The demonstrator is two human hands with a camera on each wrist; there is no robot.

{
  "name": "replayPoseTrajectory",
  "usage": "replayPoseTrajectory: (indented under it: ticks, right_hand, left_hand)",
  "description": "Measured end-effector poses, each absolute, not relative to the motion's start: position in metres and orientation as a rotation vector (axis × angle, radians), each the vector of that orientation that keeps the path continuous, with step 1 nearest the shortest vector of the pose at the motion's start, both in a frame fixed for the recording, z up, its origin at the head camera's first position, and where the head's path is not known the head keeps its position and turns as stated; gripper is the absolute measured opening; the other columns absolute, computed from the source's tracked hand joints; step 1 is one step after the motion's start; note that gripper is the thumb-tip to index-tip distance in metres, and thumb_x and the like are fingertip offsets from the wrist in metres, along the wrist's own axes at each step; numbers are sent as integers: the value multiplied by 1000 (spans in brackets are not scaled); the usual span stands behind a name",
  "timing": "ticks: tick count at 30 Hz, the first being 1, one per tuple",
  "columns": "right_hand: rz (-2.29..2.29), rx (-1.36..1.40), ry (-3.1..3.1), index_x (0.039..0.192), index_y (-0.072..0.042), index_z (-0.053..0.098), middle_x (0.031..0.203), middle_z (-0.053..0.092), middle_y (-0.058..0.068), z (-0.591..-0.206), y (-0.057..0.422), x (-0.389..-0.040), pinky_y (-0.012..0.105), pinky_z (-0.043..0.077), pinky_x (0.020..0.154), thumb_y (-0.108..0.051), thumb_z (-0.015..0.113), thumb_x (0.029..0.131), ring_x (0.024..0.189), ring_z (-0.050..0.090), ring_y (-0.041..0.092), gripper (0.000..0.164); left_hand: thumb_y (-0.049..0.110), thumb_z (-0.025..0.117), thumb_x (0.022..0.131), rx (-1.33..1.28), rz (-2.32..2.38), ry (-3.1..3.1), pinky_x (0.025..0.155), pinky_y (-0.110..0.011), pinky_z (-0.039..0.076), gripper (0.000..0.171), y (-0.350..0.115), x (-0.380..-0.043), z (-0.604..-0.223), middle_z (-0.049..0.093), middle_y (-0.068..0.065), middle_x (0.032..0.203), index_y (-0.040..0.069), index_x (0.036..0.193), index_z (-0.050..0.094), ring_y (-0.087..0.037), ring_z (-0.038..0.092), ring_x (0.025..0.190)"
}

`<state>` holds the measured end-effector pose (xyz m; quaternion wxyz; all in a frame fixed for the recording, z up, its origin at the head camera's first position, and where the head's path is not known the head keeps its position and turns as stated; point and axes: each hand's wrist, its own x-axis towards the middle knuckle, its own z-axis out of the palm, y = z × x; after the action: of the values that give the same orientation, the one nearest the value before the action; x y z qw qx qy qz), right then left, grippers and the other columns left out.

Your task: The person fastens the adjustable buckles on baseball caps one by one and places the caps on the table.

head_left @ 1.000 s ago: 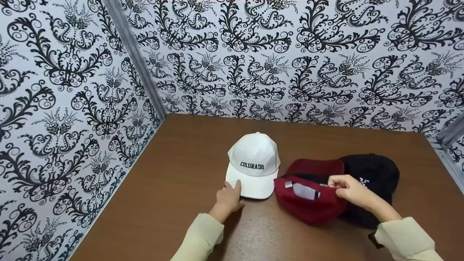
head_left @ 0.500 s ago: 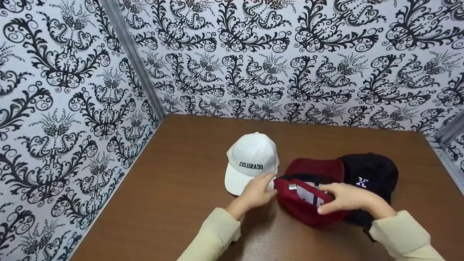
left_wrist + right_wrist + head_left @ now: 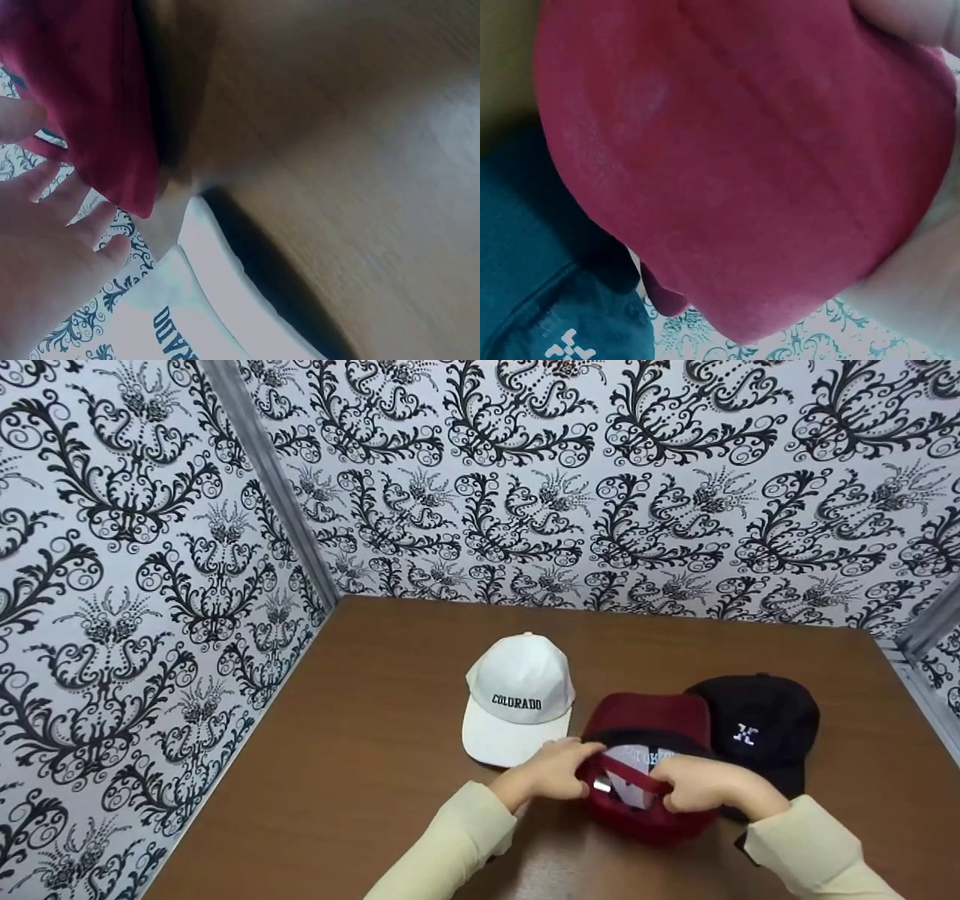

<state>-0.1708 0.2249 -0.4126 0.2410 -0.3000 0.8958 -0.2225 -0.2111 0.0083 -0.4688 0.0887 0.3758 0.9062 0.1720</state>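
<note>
Over wood (image 3: 375, 720), the left grip (image 3: 549, 771), hold unclear, has reached the red cap (image 3: 643, 823) the right grip (image 3: 697, 784) pinches.

"COLORADO" (image 3: 517, 702) marks the white cap (image 3: 520, 675), an emblem (image 3: 745, 735) the black cap (image 3: 776, 712), and blurred letters (image 3: 652, 755) the red cap (image 3: 649, 715).

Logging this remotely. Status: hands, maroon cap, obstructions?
Right hand grips maroon baseball cap; left hand at its left side, hold unclear. Opening faces up, brim pointing away. Black baseball cap close right, white COLORADO cap close left.
</note>
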Motion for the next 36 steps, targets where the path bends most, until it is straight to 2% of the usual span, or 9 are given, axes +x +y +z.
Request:
replayPoseTrajectory:
  ticks: [3, 7, 13, 19, 23, 26, 30, 32, 36]
  right_hand:
    - [-673, -791, 2425, 73, -7, 64, 64, 53, -7, -414, 228, -172, 19, 35, 51, 5, 50, 63, 55, 39, 3, 21]
    - [-804, -735, 2355, 71, -6, 60, 61, 45, -8, -417, 236, -175, 19, 30, 47, 7, 47, 62, 52, 35, 3, 20]
    - [-1017, -762, 2184, 75, -3, 59, 63, 44, -9, -418, 248, -180, 18, 31, 47, 5, 49, 66, 53, 35, 0, 16]
    - [-1137, -760, 2084, 82, 4, 57, 65, 44, -10, -418, 259, -182, 19, 34, 52, 1, 54, 70, 58, 38, -1, 13]
    - [-1199, -780, 2002, 85, 7, 56, 68, 46, -12, -420, 264, -184, 19, 36, 56, -2, 54, 75, 62, 40, -1, 13]
    - [-1256, -815, 1927, 90, 7, 57, 76, 55, -9, -420, 264, -184, 19, 40, 62, -5, 54, 79, 70, 48, 0, 16]
    - [-1336, -800, 1796, 101, 9, 54, 89, 64, 4, -419, 254, -184, 23, 48, 72, -5, 54, 82, 83, 60, 8, 24]
    - [-1329, -799, 1779, 103, 9, 53, 87, 64, 6, -418, 247, -183, 24, 50, 69, -5, 55, 82, 79, 61, 9, 26]
    - [-1198, -856, 1959, 104, 0, 57, 86, 60, 2, -420, 229, -180, 20, 47, 66, -14, 60, 81, 74, 55, 2, 27]
  left_hand:
    - [18, 58, 70, 1096, 558, 2676, 80, -22, 42, 51, 7, -211, -470, 62, 1, 105, 15, 121, 50, -11, 55, 93]
    - [14, 56, 72, 994, 704, 2597, 71, -17, 41, 40, 3, -212, -471, 64, 0, 89, 13, 111, 57, -7, 53, 78]
    - [8, 50, 69, 839, 994, 2452, 71, -16, 39, 37, -3, -213, -471, 62, 1, 90, 9, 104, 62, -4, 48, 79]
    - [-5, 37, 63, 557, 1462, 2024, 55, -21, 36, 44, -5, -211, -469, 50, 3, 76, -1, 101, 59, -6, 43, 65]
    - [-8, 31, 59, 472, 1569, 1894, 52, -22, 35, 49, -4, -209, -467, 48, 3, 74, -7, 101, 57, -7, 42, 63]
    - [-8, 31, 58, 475, 1580, 1891, 52, -21, 34, 51, -2, -207, -465, 49, 3, 75, -8, 101, 57, -8, 42, 64]
    - [-8, 33, 61, 493, 1599, 1919, 51, -21, 33, 45, 2, -203, -459, 50, 2, 75, -7, 99, 57, -8, 42, 64]
    - [-9, 35, 61, 493, 1618, 1938, 50, -22, 33, 42, 4, -201, -456, 51, 2, 74, -8, 97, 57, -8, 43, 64]
    - [-9, 41, 60, 494, 1657, 1975, 53, -21, 35, 38, 9, -198, -452, 52, 4, 73, -7, 94, 58, -6, 45, 64]
